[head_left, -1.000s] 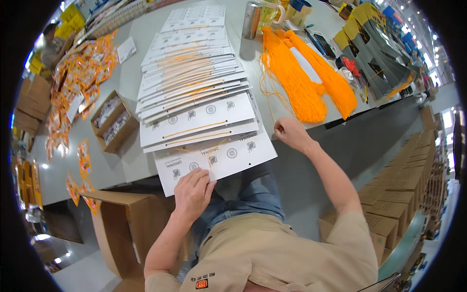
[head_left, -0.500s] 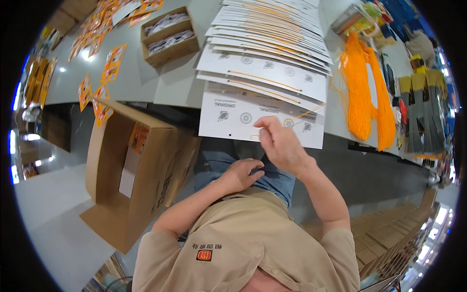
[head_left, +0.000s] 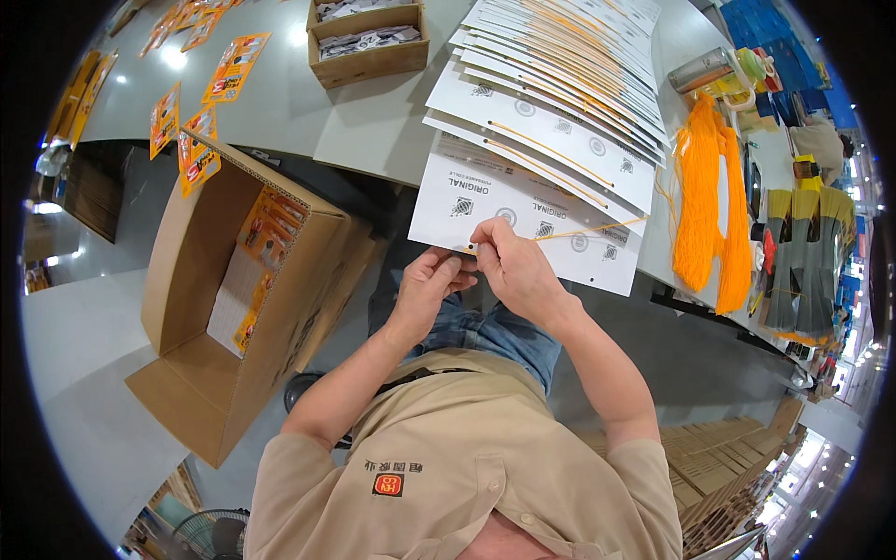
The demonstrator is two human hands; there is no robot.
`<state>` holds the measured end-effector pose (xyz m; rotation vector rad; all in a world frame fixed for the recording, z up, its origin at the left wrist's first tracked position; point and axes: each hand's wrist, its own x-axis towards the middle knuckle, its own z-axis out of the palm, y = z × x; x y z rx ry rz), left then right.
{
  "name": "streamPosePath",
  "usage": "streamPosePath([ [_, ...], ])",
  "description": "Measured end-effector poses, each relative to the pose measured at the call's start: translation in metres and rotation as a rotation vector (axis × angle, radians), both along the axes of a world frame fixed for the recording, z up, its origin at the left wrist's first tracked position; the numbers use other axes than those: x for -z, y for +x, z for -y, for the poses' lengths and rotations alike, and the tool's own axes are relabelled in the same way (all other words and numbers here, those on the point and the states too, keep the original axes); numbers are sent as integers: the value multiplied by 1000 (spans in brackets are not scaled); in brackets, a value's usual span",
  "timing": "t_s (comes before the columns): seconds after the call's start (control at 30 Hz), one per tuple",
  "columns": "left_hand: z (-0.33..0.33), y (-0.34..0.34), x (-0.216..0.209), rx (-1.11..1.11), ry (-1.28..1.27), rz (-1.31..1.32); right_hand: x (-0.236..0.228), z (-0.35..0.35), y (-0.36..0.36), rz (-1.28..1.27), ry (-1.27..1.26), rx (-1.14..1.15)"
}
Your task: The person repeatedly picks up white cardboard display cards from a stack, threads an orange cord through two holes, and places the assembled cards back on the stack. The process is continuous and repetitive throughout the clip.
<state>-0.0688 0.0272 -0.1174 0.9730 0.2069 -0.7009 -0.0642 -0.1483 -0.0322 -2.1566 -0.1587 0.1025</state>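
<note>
A white printed card (head_left: 443,201) with punched holes lies nearest me, its front edge jutting past the table. My right hand (head_left: 523,271) is closed in a pinch on an orange string (head_left: 597,227) at the card's left hole. The string runs from there across the card to its right side. My left hand (head_left: 425,297) is closed at the card's near edge, right beside that hole, its fingertips partly hidden under the edge. Behind lies an overlapping stack of similar cards (head_left: 560,103), several with orange strings laced through.
Orange string hanks (head_left: 695,196) hang over the table edge at right, near grey brushes (head_left: 803,261). A small divided box (head_left: 369,56) of white packets stands far left. An open carton (head_left: 201,308) with orange-printed cards is at my left; loose orange packs (head_left: 238,67) lie beyond.
My left hand has risen from my lap to the card's near edge. My right hand has moved down to the left hole with the string. The view has shifted slightly.
</note>
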Motion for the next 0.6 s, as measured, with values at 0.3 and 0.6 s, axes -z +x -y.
streamPosePath([
  [0.3,2,5,-7,-95,-47,65,-8,3,6,-88,-277,71],
  [0.6,0,-2,43,-64,235,450,-14,0,-5,-46,-346,7],
])
